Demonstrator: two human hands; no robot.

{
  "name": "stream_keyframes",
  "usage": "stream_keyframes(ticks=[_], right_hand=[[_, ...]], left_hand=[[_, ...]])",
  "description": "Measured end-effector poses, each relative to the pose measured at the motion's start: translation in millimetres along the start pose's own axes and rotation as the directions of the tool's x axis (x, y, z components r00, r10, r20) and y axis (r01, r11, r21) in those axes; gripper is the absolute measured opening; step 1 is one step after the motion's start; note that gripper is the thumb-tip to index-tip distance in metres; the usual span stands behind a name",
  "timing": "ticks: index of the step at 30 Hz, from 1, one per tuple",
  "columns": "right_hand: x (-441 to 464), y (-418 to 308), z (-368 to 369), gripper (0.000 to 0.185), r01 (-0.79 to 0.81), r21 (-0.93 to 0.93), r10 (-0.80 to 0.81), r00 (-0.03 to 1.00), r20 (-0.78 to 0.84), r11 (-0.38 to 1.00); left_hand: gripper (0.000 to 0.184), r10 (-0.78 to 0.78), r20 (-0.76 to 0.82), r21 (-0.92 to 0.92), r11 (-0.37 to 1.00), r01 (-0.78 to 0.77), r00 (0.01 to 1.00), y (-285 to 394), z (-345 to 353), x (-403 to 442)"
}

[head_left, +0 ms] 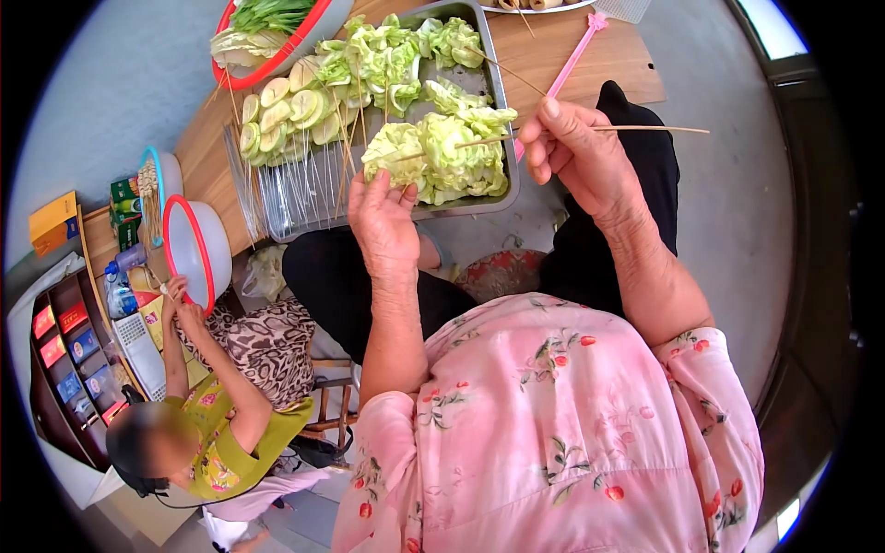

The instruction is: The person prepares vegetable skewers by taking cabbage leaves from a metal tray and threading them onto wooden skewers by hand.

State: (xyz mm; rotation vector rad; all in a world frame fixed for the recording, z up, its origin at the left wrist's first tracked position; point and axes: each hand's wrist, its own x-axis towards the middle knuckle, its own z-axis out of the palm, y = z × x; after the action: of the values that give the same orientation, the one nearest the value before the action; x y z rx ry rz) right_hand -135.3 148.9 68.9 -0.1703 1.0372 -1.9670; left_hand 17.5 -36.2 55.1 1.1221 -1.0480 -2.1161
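Note:
Over the near side of a metal tray (506, 195), my left hand (383, 221) holds a pale green lettuce piece (395, 152) by its lower edge. My right hand (579, 152) pinches a thin wooden skewer (650, 128), which runs leftward to the lettuce; its tip is hard to make out there. More leaves (461, 166) are bunched beside that piece, along the skewer. In the tray lie skewered lettuce (383, 55) and round pale green slices (277, 115), with several sticks pointing toward me.
A red-rimmed bowl of greens (267, 23) stands at the upper left. Below it are a white basin with a red rim (210, 241) and a co-worker (221, 405) seated at the left. A pink strip (576, 55) lies on the wooden table (631, 76).

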Motion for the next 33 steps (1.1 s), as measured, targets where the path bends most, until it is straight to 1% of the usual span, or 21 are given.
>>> stream_keyframes(ticks=[2, 6, 8, 10, 15, 17, 18, 21, 23, 26, 28, 29, 33], right_hand=[[-2, -2, 6, 0.035, -0.019, -0.100, 0.016, 0.999, -0.029, 0.995], [-2, 1, 7, 0.034, -0.018, -0.104, 0.016, 1.000, -0.016, 0.994], [-1, 0, 8, 0.033, -0.033, -0.159, 0.022, 0.997, -0.073, 0.987], [-1, 0, 9, 0.033, -0.029, -0.165, 0.016, 0.996, -0.085, 0.986], [-2, -1, 10, 0.032, -0.002, -0.179, -0.018, 0.994, -0.108, 0.984], [-4, -4, 12, 0.032, -0.018, -0.287, -0.011, 0.995, -0.101, 0.958], [-5, -4, 12, 0.032, -0.017, -0.288, -0.012, 0.995, -0.101, 0.958], [-9, -5, 16, 0.032, 0.027, -0.301, -0.061, 0.993, -0.102, 0.953], [-12, -4, 17, 0.033, 0.111, -0.366, -0.149, 0.986, -0.078, 0.924], [-15, -5, 17, 0.033, 0.118, -0.326, -0.151, 0.985, -0.079, 0.938], [-17, -7, 16, 0.033, 0.100, -0.313, -0.131, 0.988, -0.080, 0.945], [-18, -8, 15, 0.033, 0.080, -0.299, -0.109, 0.991, -0.083, 0.951], [-19, -8, 12, 0.033, 0.087, -0.274, -0.108, 0.992, -0.062, 0.958]], left_hand=[[0.025, 0.007, -0.015, 0.014, 1.000, -0.007, 1.000, 0, 1, -1], [0.025, 0.015, -0.023, -0.004, 1.000, -0.015, 1.000, 2, 9, -5], [0.025, 0.019, -0.038, -0.020, 1.000, -0.020, 0.999, 2, 11, -6], [0.020, 0.032, -0.039, -0.057, 0.998, -0.034, 0.999, 2, 11, -5], [0.020, 0.014, -0.038, -0.078, 0.997, -0.017, 0.999, 3, 11, -5], [0.020, 0.009, -0.038, -0.086, 0.996, -0.012, 0.999, 3, 11, -6], [0.022, 0.019, -0.037, -0.082, 0.996, -0.022, 0.999, 2, 11, -7], [0.024, 0.055, -0.027, -0.085, 0.995, -0.057, 0.998, 2, 11, -8], [0.025, 0.081, -0.019, -0.093, 0.992, -0.082, 0.997, 1, 12, -9], [0.025, 0.089, 0.000, -0.120, 0.989, -0.088, 0.996, 0, 14, -12], [0.025, 0.063, 0.007, -0.168, 0.984, -0.061, 0.998, 0, 16, -12], [0.025, 0.063, 0.008, -0.169, 0.984, -0.061, 0.998, 0, 16, -12], [0.025, 0.051, 0.024, -0.173, 0.984, -0.046, 0.998, 0, 19, -15]])
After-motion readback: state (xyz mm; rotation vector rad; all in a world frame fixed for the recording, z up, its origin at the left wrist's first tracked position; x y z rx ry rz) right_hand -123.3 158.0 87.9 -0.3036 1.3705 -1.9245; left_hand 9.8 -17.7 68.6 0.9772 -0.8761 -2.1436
